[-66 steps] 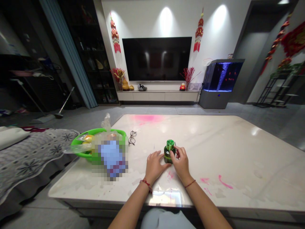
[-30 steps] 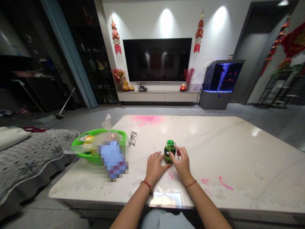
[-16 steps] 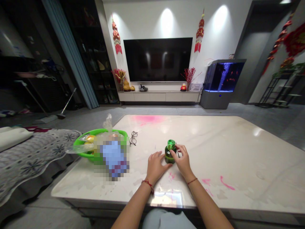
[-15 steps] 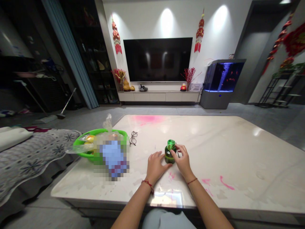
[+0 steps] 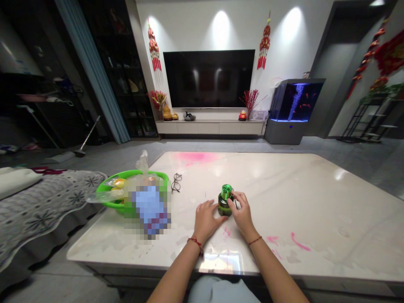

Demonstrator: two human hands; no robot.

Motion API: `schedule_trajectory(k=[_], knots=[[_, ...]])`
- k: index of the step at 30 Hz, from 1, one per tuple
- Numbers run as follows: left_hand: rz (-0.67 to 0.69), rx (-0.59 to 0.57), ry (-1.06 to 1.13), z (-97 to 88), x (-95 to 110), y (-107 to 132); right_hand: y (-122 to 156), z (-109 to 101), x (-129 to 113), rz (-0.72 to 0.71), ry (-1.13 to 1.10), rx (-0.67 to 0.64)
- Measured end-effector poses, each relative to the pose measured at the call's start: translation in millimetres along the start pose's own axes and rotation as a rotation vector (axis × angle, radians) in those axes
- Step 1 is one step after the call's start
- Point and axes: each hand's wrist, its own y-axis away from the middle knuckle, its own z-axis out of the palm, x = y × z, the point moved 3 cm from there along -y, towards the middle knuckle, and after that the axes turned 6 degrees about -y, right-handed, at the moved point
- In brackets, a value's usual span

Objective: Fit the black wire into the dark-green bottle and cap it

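A small, dark green glass bottle (image 5: 224, 207) stands upright on the pale marble-look table. Its shiny green ribbed cap (image 5: 226, 192) sits on top. My left hand (image 5: 205, 219) curves around the bottle's left side, with the thumb at the front of the base. On the other side, my right hand (image 5: 243, 213) has its thumb at the bottle's shoulder and its fingertips beside the cap. Something thin and dark shows by those right fingertips, too small to name. Both wrists wear red cord bracelets.
To the left, a green basket (image 5: 104, 190) holds fruit and plastic bags, partly behind a blurred-out blue patch (image 5: 150, 208). Folded eyeglasses (image 5: 176, 183) lie beside it. Pink stains mark the table (image 5: 315, 202). A television (image 5: 208, 80) and fish tank (image 5: 296, 103) stand beyond.
My right thumb and fingers have shifted very slightly by the cap. The bottle and my left hand stay in place.
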Motion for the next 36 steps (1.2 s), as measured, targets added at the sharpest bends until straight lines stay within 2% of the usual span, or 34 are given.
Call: schedule_trajectory(k=[14, 36], knots=[[-0.007, -0.002, 0.019, 1.9, -1.0, 0.4, -1.1, 3.3, 6.2, 0.023, 0.004, -0.02], [0.002, 0.009, 0.001, 0.8, 1.1, 1.1, -3.0, 4.9, 1.4, 0.045, -0.034, 0.003]])
